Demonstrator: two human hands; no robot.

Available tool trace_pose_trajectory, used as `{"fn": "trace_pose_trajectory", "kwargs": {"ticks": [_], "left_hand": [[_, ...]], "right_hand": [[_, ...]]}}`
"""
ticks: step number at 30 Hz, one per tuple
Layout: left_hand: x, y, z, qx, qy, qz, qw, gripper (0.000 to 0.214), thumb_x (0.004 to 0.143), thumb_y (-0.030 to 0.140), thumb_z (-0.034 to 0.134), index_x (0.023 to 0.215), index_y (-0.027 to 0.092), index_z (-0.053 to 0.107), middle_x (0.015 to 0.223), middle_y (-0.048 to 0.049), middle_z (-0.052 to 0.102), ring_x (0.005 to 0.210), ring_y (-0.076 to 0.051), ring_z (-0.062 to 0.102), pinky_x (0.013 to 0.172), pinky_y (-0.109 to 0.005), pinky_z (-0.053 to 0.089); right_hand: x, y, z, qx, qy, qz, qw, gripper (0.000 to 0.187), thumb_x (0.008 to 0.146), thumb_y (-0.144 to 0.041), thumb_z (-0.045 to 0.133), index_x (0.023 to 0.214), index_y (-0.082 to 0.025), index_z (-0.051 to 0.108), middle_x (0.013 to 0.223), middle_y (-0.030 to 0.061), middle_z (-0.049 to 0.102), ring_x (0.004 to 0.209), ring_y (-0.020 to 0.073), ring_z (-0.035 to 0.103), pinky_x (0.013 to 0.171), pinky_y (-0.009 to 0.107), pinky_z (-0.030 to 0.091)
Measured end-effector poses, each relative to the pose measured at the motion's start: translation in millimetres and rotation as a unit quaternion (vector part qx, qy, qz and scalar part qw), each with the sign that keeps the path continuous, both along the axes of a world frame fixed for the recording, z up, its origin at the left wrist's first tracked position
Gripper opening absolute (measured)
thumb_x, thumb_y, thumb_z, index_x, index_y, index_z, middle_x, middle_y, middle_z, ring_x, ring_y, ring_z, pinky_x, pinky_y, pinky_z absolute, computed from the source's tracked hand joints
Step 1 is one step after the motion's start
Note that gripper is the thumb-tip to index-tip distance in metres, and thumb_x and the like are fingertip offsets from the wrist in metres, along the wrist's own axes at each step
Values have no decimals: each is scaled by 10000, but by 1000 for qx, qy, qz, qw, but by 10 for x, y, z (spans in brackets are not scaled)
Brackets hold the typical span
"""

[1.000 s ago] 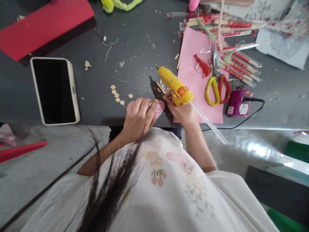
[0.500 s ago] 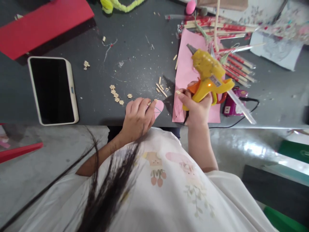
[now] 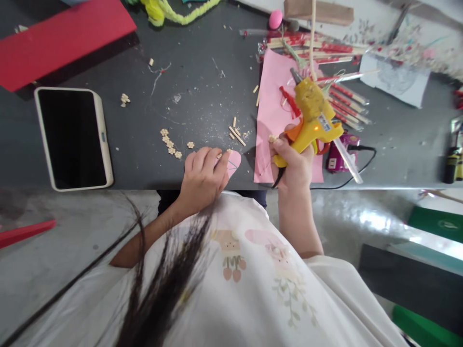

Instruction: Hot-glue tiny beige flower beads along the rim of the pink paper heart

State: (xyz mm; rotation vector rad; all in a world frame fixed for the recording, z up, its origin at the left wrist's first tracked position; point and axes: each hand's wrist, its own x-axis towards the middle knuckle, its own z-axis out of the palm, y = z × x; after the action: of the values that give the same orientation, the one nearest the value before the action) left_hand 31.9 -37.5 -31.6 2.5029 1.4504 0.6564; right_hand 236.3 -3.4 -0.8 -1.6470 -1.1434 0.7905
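My right hand [image 3: 293,161] grips a yellow hot glue gun [image 3: 313,115] by its handle, nozzle pointing up and away over a pink paper sheet [image 3: 277,101]; a clear glue stick juts from its back. A tiny pale piece sits at its fingertips. My left hand [image 3: 203,176] rests at the table's near edge, fingers curled and pressing on a small pink oval piece [image 3: 233,160]. Small wooden flower shapes [image 3: 170,142] and short wooden sticks [image 3: 236,133] lie just beyond the left hand.
A tablet [image 3: 72,137] lies at the left, a red sheet [image 3: 58,38] behind it. Wrapped chopsticks [image 3: 347,94], a purple plug adapter [image 3: 338,154] with black cord, yellow yarn [image 3: 181,9] and a white paper [image 3: 394,79] crowd the right and far side.
My right hand lifted the glue gun from beside the pink piece and swung it right, over the pink sheet, nozzle now pointing away. The left hand stayed on the pink piece.
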Motion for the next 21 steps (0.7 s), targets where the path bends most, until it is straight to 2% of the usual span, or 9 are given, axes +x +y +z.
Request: {"fn": "trace_pose_trajectory", "kwargs": {"ticks": [2,4,8,14,21], "left_hand": [[0,0,7,-4,-1,1,1000,402,978,277,475,1335,174,627,1224,-163,676,1161,-322,577,965,-469,406],[0,1,16,0,7,3,1000,406,983,273,464,1343,170,621,1223,-164,677,1157,-320,578,960,-464,411],[-2,5,27,12,16,1,1000,409,982,286,478,1347,165,616,1220,-163,676,1142,-318,580,956,-457,413],[-8,8,26,2,14,-4,1000,418,984,291,477,1359,161,608,1239,-171,668,1170,-322,569,966,-465,418],[-14,11,19,-18,11,-9,1000,434,984,292,468,1377,155,594,1253,-175,662,1182,-329,560,978,-477,415]], "right_hand": [[-56,-22,5,-7,14,6,1000,348,723,-503,693,953,-278,559,643,-48,518,763,228,706,854,490,610],[-115,-43,2,-25,13,16,999,312,672,-434,728,873,-265,560,650,-43,558,771,222,708,831,458,617],[-205,-63,-77,-77,-33,63,994,214,689,-393,708,742,-245,564,708,-10,645,780,202,700,768,395,621],[-216,-16,-268,-107,-87,145,980,173,765,-417,635,836,-263,599,818,-12,711,782,195,700,826,422,606],[-203,-6,-301,-110,-134,163,971,213,791,-458,647,880,-274,587,857,-1,710,828,216,693,844,428,590]]}}
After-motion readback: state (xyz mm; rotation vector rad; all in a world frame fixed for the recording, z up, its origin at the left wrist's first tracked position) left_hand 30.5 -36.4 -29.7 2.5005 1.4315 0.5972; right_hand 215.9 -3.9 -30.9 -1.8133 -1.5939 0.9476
